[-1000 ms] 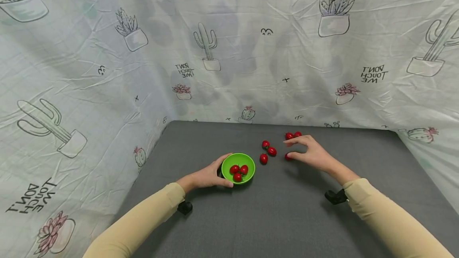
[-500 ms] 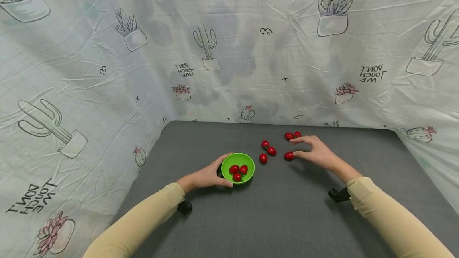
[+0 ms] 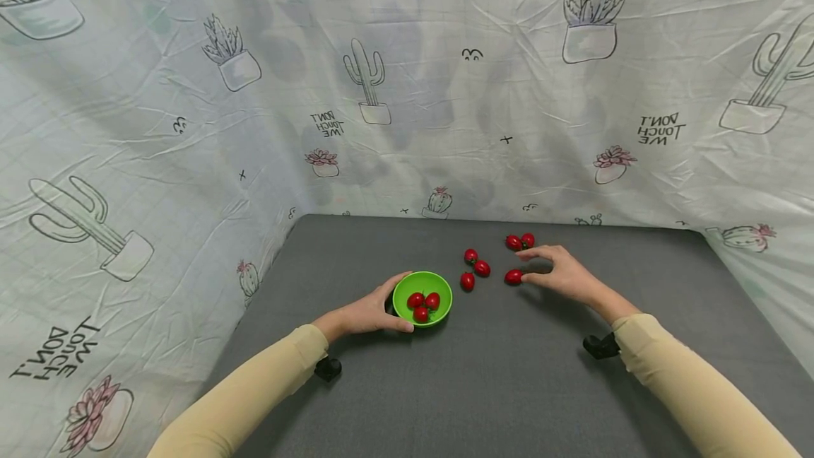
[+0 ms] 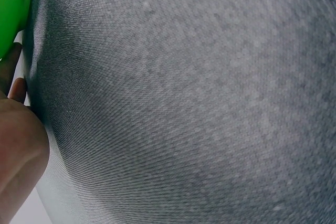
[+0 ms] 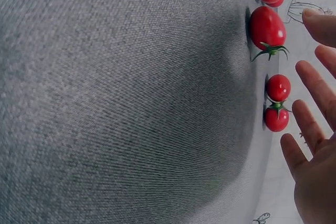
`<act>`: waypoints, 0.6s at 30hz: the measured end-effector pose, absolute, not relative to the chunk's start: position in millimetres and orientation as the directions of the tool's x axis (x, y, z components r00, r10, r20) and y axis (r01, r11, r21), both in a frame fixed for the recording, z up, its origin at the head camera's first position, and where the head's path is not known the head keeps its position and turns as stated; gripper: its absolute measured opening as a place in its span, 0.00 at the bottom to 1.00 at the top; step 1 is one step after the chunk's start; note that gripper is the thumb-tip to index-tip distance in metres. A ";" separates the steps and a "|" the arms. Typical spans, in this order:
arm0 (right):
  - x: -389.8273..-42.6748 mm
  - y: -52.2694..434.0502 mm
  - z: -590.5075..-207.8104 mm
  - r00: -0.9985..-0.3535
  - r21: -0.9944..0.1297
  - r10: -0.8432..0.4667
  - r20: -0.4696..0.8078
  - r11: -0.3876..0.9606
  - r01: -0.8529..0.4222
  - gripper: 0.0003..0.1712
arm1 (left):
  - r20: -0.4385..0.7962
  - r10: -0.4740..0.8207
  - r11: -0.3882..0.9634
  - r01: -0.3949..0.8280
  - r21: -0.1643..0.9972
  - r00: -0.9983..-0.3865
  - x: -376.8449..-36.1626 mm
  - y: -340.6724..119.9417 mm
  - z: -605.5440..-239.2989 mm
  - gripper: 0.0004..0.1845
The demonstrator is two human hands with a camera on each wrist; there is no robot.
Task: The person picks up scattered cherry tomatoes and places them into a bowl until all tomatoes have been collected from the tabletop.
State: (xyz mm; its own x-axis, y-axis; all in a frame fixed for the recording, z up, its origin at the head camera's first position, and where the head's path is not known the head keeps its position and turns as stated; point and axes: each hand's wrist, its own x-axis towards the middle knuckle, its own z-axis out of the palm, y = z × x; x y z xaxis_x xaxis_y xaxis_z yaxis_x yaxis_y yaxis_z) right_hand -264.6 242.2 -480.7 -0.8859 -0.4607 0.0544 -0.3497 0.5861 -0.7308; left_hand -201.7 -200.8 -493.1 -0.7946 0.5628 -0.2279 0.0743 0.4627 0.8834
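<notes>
The cherry tomato (image 3: 513, 276) by the open right hand (image 3: 559, 274) wants a gentle thumb-and-finger pinch, while the left hand (image 3: 365, 313) grips the green bowl (image 3: 422, 299) steady.

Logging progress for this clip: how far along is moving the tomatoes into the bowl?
Done: three tomatoes lie in the green bowl, which the left hand steadies. In hand: the right hand reaches with open fingers for the nearest tomato, not yet gripping it. Left: that one, a cluster of three and a pair on the grey mat, six in all.
</notes>
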 end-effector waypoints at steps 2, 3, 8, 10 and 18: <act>-265.8 241.9 -482.5 -0.878 -0.726 -0.474 0.067 0.580 -0.369 0.33 | -0.229 0.561 0.465 0.074 0.882 -0.796 -201.5 -200.6 -492.6 0.57; -266.3 241.8 -483.2 -0.874 -0.723 -0.480 0.070 0.580 -0.376 0.32 | -0.229 0.560 0.466 0.075 0.882 -0.796 -201.5 -200.5 -492.4 0.57; -265.6 240.0 -484.5 -0.874 -0.707 -0.484 0.047 0.601 -0.371 0.33 | -0.236 0.555 0.476 0.071 0.877 -0.798 -200.9 -200.1 -491.1 0.58; -265.3 239.0 -484.9 -0.877 -0.699 -0.478 0.036 0.616 -0.364 0.33 | -0.240 0.552 0.481 0.070 0.874 -0.798 -200.8 -200.1 -490.9 0.58; -268.4 237.0 -489.3 -0.885 -0.678 -0.466 0.012 0.647 -0.350 0.32 | -0.245 0.545 0.494 0.071 0.867 -0.802 -201.0 -200.5 -491.4 0.58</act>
